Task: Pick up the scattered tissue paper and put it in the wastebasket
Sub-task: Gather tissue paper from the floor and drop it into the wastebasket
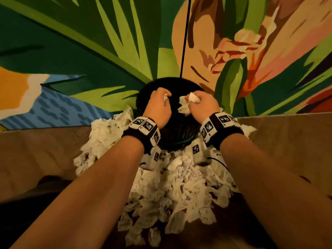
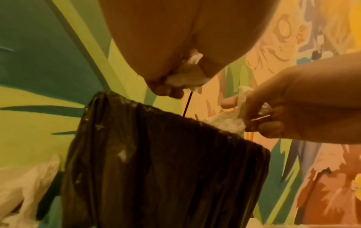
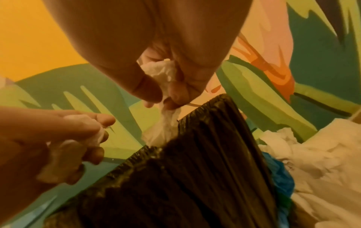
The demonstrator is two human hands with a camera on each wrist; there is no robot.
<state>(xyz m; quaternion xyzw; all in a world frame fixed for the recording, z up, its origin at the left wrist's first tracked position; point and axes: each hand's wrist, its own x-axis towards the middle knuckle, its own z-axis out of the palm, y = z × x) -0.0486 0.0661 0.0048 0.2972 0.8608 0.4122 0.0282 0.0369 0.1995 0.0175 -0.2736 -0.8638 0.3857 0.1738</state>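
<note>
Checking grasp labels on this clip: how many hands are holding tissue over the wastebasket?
2. The left hand grips a small wad, mostly hidden in its fist; the right hand pinches a larger tissue that dangles. Both are above the black-lined wastebasket.

The tissue paper (image 1: 179,186) looks soft, crumpled and matt. The wastebasket (image 2: 166,169) wears a thin, pleated plastic liner with a faint sheen. The painted wall (image 1: 89,42) looks flat and matt.
</note>
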